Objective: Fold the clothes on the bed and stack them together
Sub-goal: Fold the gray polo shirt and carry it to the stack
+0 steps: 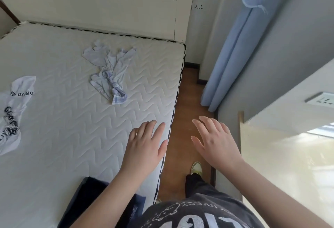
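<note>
My left hand (pixel 144 146) hovers flat over the white quilted mattress (pixel 72 119) edge, fingers straight, holding nothing; my right hand (pixel 215 142) is spread, empty, above the brown wooden floor (pixel 182 112). A crumpled pale-blue checked garment (pixel 110 72) lies mid-bed, a white lettered T-shirt (pixel 14 112) far left, a dark navy garment (pixel 88 200) near me.

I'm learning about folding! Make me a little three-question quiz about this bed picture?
1. True or false: the left hand holds a shirt.
2. Which lies nearest the headboard? A) pale checked shirt B) white printed shirt C) dark garment
3. Fill in: the right hand hovers over the ____.

Key: 1 false, both hands are open and empty; 2 A; 3 floor.
</note>
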`<state>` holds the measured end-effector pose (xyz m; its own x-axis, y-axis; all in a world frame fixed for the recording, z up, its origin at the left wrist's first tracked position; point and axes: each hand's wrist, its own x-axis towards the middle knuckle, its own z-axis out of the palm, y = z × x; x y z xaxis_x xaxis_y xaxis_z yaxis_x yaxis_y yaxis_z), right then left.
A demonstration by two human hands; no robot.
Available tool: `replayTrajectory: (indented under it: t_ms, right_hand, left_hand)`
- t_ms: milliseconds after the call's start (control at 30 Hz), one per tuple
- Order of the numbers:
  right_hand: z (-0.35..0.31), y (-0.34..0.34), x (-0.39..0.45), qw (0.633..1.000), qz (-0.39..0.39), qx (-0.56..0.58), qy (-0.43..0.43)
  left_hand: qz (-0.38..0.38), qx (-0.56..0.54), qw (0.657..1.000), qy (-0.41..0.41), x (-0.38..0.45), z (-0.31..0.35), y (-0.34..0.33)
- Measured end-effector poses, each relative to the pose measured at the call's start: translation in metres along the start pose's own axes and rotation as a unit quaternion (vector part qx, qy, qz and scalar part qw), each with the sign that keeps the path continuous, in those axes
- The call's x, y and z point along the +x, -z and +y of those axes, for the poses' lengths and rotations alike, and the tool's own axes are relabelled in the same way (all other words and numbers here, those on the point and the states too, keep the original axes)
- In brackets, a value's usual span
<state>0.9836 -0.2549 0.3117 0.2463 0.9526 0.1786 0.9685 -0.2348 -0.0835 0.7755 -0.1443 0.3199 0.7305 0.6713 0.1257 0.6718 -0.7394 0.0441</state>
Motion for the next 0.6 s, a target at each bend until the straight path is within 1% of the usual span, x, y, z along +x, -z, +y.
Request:
replayTrajectory:
  t_ms: [200,333,467,600]
  right_hand:
    - [0.068,-0.01,0.065,1.0,-0.007,0.029,0.005]
    - [0.101,-0.011,0.107,0.999,-0.006,0.045,0.022]
    - [0.115,-0.016,0.147,0.997,-0.002,0.054,0.048]
    - [0.113,-0.025,0.185,0.995,-0.002,0.068,0.074]
  left_hand:
    - [-0.023,0.02,0.999,0.03,0.084,0.026,-0.011]
    - [-0.03,0.029,0.998,0.055,0.127,0.04,-0.006]
    - [-0.035,0.029,0.995,0.092,0.157,0.038,-0.005]
    - [-0.038,0.022,0.991,0.127,0.179,0.021,-0.013]
